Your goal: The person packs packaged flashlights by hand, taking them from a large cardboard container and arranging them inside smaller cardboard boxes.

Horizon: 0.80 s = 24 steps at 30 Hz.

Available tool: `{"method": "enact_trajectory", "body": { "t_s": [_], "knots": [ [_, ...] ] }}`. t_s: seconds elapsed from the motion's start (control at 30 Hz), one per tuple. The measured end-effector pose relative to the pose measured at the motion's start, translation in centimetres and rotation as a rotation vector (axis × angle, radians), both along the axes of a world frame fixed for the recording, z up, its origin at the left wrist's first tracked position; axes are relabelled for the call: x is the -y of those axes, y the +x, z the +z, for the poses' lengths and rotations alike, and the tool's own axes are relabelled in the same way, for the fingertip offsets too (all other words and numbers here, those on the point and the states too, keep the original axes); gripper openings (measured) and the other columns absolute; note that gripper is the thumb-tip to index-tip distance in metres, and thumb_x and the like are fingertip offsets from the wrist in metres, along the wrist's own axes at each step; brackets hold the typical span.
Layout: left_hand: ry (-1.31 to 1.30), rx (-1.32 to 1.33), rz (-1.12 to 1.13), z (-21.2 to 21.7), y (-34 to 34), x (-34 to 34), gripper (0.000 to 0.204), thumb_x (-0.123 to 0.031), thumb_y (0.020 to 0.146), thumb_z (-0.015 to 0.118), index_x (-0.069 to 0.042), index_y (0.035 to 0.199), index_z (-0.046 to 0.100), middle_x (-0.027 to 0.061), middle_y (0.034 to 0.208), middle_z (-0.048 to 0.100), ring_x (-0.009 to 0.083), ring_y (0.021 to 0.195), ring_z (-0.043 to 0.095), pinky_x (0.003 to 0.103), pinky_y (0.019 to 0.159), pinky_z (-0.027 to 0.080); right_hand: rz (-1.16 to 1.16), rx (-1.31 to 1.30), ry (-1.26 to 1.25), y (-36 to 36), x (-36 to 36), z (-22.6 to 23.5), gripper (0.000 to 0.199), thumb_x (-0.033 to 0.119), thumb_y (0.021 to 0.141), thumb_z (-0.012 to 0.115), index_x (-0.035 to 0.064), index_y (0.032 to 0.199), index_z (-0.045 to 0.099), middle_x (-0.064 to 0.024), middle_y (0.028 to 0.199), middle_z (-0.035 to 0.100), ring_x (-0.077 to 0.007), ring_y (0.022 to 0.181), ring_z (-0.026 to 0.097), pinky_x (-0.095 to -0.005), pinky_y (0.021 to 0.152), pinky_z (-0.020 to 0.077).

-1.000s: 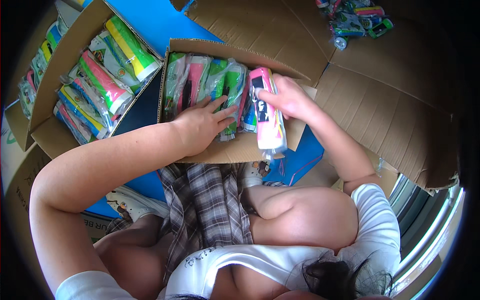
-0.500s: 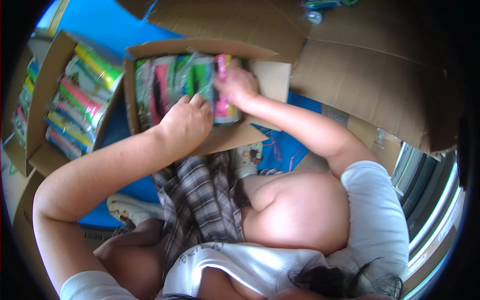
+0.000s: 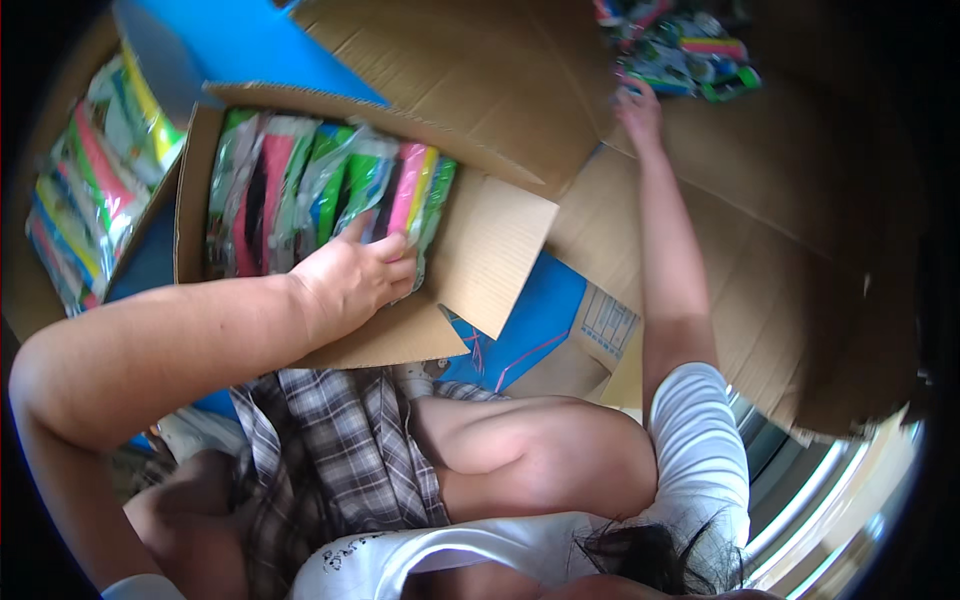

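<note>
An open cardboard box (image 3: pixel 190 200) in front of me holds a row of plastic-wrapped packets (image 3: pixel 325 180) standing side by side, in green, pink, black, white and yellow. My left hand (image 3: pixel 355 270) rests on the near ends of the packets at the row's right, index finger stretched out and the others bent over them. Far right, my right hand (image 3: pixel 640 110) reaches to the near edge of a heap of similar packets (image 3: pixel 690 55) on brown cardboard. Its fingertips meet the heap; blur and small size hide whether they grip one.
A second box of packets (image 3: pixel 95 190) stands at the left. Large cardboard flaps (image 3: pixel 460 80) spread across the back and right. The filled box's right flap (image 3: pixel 500 250) sticks out over a blue surface (image 3: pixel 540 310) with pink strips on it. My bent legs are close below.
My right hand has left the row's right end and stretched far right to the heap. The left hand stays on the row, now at its right end. The view has shifted, showing more of the heap.
</note>
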State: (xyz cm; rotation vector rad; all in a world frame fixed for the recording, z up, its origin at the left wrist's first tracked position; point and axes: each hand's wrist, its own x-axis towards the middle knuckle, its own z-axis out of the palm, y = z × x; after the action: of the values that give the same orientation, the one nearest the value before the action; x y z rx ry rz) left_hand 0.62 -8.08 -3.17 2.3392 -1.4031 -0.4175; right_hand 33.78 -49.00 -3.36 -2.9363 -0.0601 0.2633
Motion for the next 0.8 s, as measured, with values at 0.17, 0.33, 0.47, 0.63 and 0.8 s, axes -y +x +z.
{"method": "enact_trajectory", "body": {
  "t_s": [0.17, 0.33, 0.47, 0.63, 0.8],
  "knots": [
    [0.001, -0.084, -0.014, -0.7, -1.5, -1.7, 0.040, -0.022, 0.083, 0.049, -0.020, 0.124, 0.049, -0.0037, 0.135, 0.039, 0.0193, 0.131, 0.028, 0.048, 0.109, 0.029, -0.082, -0.141, -0.302, 5.2, 4.0, -0.6, 0.082, 0.015, 0.073, 0.067, 0.0112, 0.143, 0.026, -0.0196, 0.129, 0.049, -0.0302, 0.116, 0.051, -0.0350, 0.096, 0.0404],
    [-0.099, -0.057, 0.028, -1.4, -1.7, -2.1, 0.044, -0.021, 0.084, 0.048, -0.021, 0.128, 0.045, -0.0034, 0.134, 0.038, 0.0196, 0.133, 0.025, 0.043, 0.110, 0.030, 0.065, -0.228, -0.562, 9.9, 5.7, 0.9, 0.074, 0.007, 0.076, 0.058, 0.0182, 0.143, 0.028, -0.0212, 0.122, 0.055, -0.0296, 0.113, 0.055, -0.0408, 0.091, 0.0440],
    [-0.221, -0.006, 0.111, -2.3, -2.9, -2.1, 0.035, -0.021, 0.081, 0.050, -0.018, 0.115, 0.055, -0.0037, 0.122, 0.046, 0.0181, 0.126, 0.031, 0.041, 0.105, 0.036, 0.240, -0.029, -0.866, 6.7, 0.6, 0.2, 0.044, 0.023, 0.082, 0.059, 0.0166, 0.124, 0.047, -0.0279, 0.101, 0.061, -0.0424, 0.097, 0.059, -0.0507, 0.080, 0.0470],
    [-0.228, -0.011, 0.081, -1.8, -1.8, -1.8, 0.036, -0.021, 0.081, 0.051, -0.018, 0.117, 0.054, -0.0034, 0.124, 0.046, 0.0179, 0.125, 0.033, 0.040, 0.105, 0.036, 0.232, 0.309, -0.803, -1.7, -10.7, 4.0, 0.040, 0.040, 0.081, 0.064, 0.0090, 0.105, 0.056, -0.0232, 0.091, 0.063, -0.0409, 0.086, 0.061, -0.0484, 0.072, 0.0488],
    [-0.040, -0.079, 0.030, 0.4, 0.1, -0.1, 0.047, -0.019, 0.085, 0.046, -0.017, 0.131, 0.045, 0.0003, 0.139, 0.038, 0.0197, 0.133, 0.029, 0.043, 0.112, 0.023, 0.278, 0.386, 0.237, -5.8, -12.8, 11.6, 0.039, 0.023, 0.078, 0.074, 0.0020, 0.103, 0.053, -0.0094, 0.090, 0.063, -0.0188, 0.077, 0.061, -0.0331, 0.059, 0.0504]
  ]
}}
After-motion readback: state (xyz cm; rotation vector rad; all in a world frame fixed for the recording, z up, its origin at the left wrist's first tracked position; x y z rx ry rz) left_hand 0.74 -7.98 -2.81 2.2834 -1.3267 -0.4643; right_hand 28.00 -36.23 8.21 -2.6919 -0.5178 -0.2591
